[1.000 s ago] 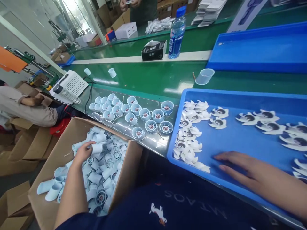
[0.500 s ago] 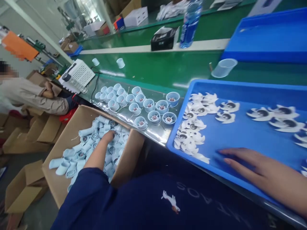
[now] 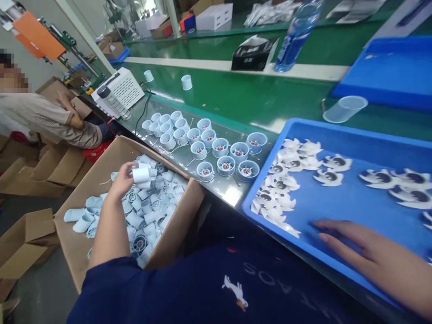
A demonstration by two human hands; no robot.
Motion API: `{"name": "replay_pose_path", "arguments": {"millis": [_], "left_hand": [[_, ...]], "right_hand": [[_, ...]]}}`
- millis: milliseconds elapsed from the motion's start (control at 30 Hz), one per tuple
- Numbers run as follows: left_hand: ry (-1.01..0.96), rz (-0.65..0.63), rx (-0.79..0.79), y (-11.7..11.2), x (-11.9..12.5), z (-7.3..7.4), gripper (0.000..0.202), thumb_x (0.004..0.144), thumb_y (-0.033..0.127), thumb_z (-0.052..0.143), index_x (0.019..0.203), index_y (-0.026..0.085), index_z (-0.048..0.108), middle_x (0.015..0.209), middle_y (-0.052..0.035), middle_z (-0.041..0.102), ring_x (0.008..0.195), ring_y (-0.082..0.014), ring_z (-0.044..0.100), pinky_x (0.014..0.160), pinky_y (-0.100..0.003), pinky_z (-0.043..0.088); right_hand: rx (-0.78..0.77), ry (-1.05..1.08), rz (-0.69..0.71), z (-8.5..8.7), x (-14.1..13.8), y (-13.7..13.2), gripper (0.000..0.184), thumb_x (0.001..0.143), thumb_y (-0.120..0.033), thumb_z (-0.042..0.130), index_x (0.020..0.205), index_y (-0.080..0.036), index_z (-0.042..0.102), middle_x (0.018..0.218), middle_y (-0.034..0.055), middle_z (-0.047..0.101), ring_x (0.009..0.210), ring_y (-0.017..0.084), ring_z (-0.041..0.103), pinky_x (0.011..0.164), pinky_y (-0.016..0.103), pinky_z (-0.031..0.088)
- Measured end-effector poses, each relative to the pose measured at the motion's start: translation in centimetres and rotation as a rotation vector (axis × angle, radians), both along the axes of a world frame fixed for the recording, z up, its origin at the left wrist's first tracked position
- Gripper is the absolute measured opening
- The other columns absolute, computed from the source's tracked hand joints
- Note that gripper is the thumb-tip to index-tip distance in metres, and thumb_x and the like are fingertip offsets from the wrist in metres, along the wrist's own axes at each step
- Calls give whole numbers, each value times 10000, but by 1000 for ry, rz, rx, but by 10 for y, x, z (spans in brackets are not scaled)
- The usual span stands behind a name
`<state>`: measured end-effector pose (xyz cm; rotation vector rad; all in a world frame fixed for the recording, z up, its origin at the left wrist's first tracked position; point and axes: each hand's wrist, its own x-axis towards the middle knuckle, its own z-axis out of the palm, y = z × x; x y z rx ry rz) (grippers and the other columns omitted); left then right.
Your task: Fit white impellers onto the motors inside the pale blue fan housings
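My left hand (image 3: 122, 180) is closed around a pale blue cylindrical housing (image 3: 141, 175), held above the cardboard box (image 3: 182, 220). Many similar pale blue housings (image 3: 137, 219) lie jumbled inside that box. Over the front part of the blue tray (image 3: 303, 123), my right hand (image 3: 357, 247) hovers with fingers stretched out and holds nothing. White fan impellers (image 3: 281, 185) are clustered along the tray's left side, with more impellers (image 3: 410, 177) on the right. Between box and tray, several housings (image 3: 226, 165) stand upright on the bench, open ends up, with reddish centres showing.
Two pale cups (image 3: 186, 82) stand farther back on the green bench (image 3: 229, 101). A translucent cup (image 3: 344, 109) lies behind the tray. At the back are a water bottle (image 3: 299, 38) and a black tissue box (image 3: 254, 54). Another person (image 3: 50, 112) sits at left beside cardboard boxes.
My left hand has risen from the pile and moved left, now with a housing in it. My right hand stays over the tray. The view has shifted slightly.
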<state>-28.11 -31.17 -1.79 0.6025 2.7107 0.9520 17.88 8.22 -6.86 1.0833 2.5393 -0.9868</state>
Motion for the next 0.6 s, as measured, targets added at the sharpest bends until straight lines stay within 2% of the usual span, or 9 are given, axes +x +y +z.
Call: {"name": "replay_pose_path", "arguments": {"millis": [67,133,167,233,300,367,433,500,600], "left_hand": [[110,-62,61,29,2,31,596,766,202,670,1325,220,464,1025,-42,692,855,-173,678,752,-278,561],[224,-176,8,71,5,52,489,773,176,638,1255,220,567,1094,-58,707,971,-204,676,874,-323,546],[349,-333,-212,95,6,58,395,803,171,582,1193,211,624,1117,-66,709,1024,-224,670,927,-356,534],[362,-475,-345,145,6,58,251,741,125,624,956,209,724,1038,-49,736,1043,-247,669,984,-373,503],[334,-571,-456,190,7,46,184,661,72,673,772,208,729,846,-27,735,921,-235,692,916,-345,522],[321,-645,-532,225,10,30,154,639,57,704,710,194,715,746,-21,713,824,-216,693,857,-342,539],[335,-700,-556,247,17,17,137,681,79,710,775,177,731,808,-37,732,837,-214,697,853,-361,549],[360,-731,-534,255,27,14,199,724,104,705,905,173,750,966,-65,751,939,-235,703,891,-381,549],[383,-740,-461,234,37,23,399,751,168,733,1147,220,717,1233,-72,702,1125,-263,664,985,-382,521]], "right_hand": [[-101,-77,-21,15,-9,-3,765,624,-787,372,1049,-276,751,1246,41,712,1148,320,680,1064,474,545],[-154,-119,-41,23,-12,-5,819,611,-792,370,1110,-251,729,1310,67,676,1199,337,645,1098,494,509],[-157,-122,-45,24,-11,-5,833,610,-797,365,1125,-246,720,1324,74,666,1208,339,637,1102,494,502],[-163,-125,-51,24,-9,-5,844,605,-802,364,1135,-243,710,1338,81,655,1215,339,628,1104,488,496],[-174,-126,-58,21,-6,-4,852,608,-806,364,1149,-242,702,1350,84,646,1218,334,625,1101,477,496],[-182,-119,-66,19,-3,-4,850,625,-801,366,1171,-240,695,1358,87,641,1216,331,627,1094,474,498],[-179,-103,-76,19,-2,-4,835,643,-794,372,1182,-242,693,1361,88,641,1216,333,627,1086,479,501],[-175,-86,-90,20,-3,-5,816,645,-790,389,1170,-248,698,1356,84,646,1214,338,628,1084,487,502],[-182,-81,-123,23,-6,-7,788,621,-793,417,1124,-263,712,1322,74,667,1195,338,640,1097,497,497]]}}
